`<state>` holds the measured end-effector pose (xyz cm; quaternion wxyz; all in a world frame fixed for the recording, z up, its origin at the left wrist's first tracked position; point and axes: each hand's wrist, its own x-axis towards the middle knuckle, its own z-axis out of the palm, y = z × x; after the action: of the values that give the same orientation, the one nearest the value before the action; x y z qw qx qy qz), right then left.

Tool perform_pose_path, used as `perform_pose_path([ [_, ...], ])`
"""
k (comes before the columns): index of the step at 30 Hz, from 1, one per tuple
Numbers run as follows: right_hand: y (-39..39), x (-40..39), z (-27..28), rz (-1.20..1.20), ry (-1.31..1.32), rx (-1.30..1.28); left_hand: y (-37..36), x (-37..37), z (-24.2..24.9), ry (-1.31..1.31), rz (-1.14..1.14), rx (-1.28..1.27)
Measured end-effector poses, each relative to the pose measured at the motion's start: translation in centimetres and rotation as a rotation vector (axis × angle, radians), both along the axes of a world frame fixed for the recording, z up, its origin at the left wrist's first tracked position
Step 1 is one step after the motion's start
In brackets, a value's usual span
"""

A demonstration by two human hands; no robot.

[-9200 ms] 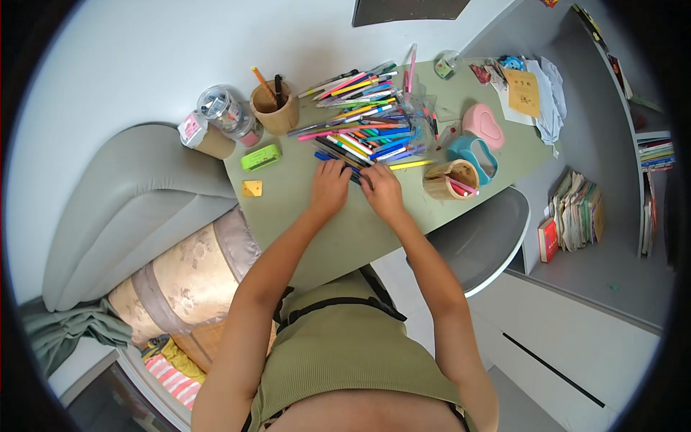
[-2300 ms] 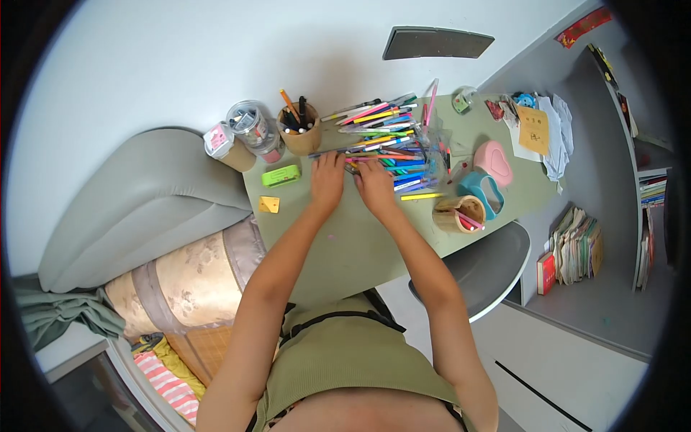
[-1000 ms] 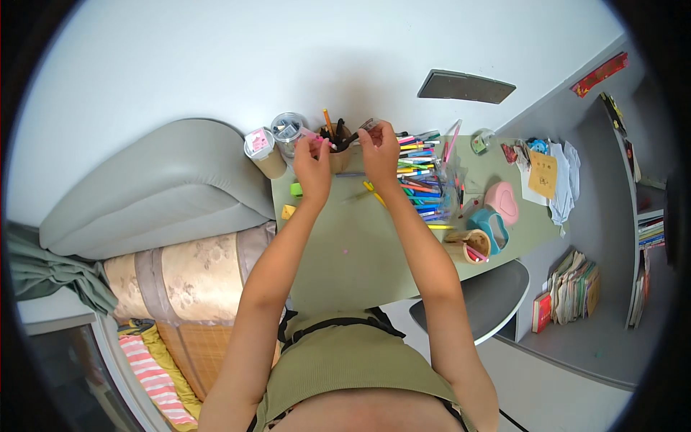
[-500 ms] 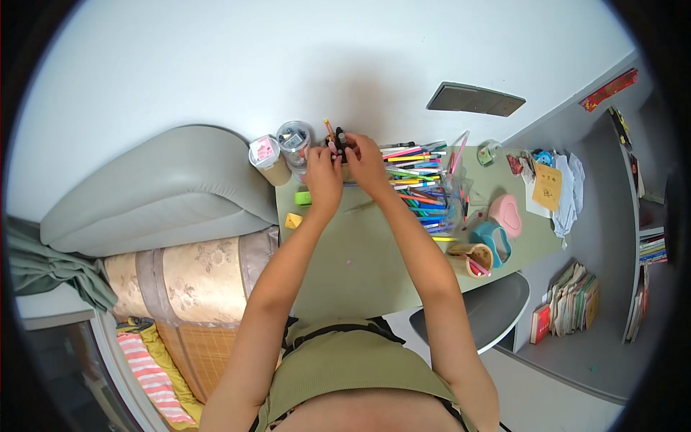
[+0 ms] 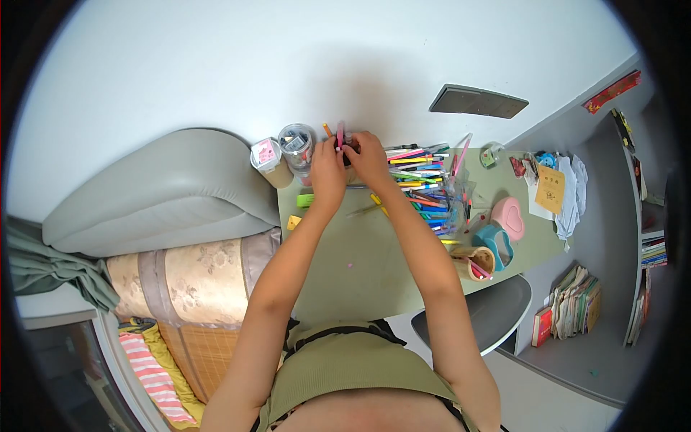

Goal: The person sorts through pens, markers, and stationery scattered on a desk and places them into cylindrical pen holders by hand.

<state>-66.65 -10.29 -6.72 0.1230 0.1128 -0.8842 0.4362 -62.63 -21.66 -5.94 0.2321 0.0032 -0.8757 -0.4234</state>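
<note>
Near the upper middle of the frame, two hands work close together over a wooden pen cup (image 5: 350,175), which they mostly hide. A pink pen (image 5: 340,134) stands up between them. The left hand (image 5: 328,171) and the right hand (image 5: 370,161) both have their fingers bent in and close to the pink pen, with only a narrow gap between the hands. I cannot tell which one holds it, as the fingertips are partly hidden. An orange pencil (image 5: 327,129) pokes up just beside the left hand.

Just right of the middle, a big messy pile of pens (image 5: 423,177) lies on the green tabletop (image 5: 360,288), near the right hand. To the left of the hands are a clear jar (image 5: 295,140), a paper cup (image 5: 276,173) with a pink label on its lid, and a small bright green thing (image 5: 305,200). A little yellow square (image 5: 294,222) lies below that.

Over on the right side, another wooden cup (image 5: 471,261) holds a few pink and red pens. Next to it sit a blue ring (image 5: 501,248) and a pink heart box (image 5: 508,218).
</note>
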Motion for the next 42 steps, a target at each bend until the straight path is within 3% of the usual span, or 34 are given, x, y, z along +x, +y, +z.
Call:
perform_pose_path([
  [10, -0.4, -0.1, -0.5, -0.061, 0.027, 0.077, -0.6, 0.0, -0.6, -0.002, -0.068, 0.109],
  [13, -0.3, 0.2, -0.6, -0.037, 0.104, 0.104, -0.3, 0.2, 0.0, 0.122, -0.042, 0.084],
  [16, 0.0, 0.9, -0.9, -0.094, 0.110, -0.014, -0.4, 0.6, -0.7, 0.083, -0.058, 0.088],
  [19, 1.5, 1.9, -1.6, -0.098, 0.088, -0.093, -0.3, 1.4, -1.3, 0.285, -0.027, 0.029],
  [25, 5.6, 6.0, -3.4, -0.184, 0.070, -0.106, 1.1, 5.5, -4.8, 0.231, -0.327, -0.156],
  [28, 7.4, 9.1, -4.9, -0.201, -0.028, -0.037, 2.9, 7.0, -7.7, 0.022, -0.412, -0.312],
  [34, 8.6, 14.1, -7.0, -0.219, -0.039, 0.215, 4.4, 7.8, -11.2, -0.101, -0.383, -0.479],
  [42, 6.7, 13.8, -9.0, -0.236, -0.035, 0.485, 2.2, 9.3, -9.5, -0.144, -0.304, -0.147],
])
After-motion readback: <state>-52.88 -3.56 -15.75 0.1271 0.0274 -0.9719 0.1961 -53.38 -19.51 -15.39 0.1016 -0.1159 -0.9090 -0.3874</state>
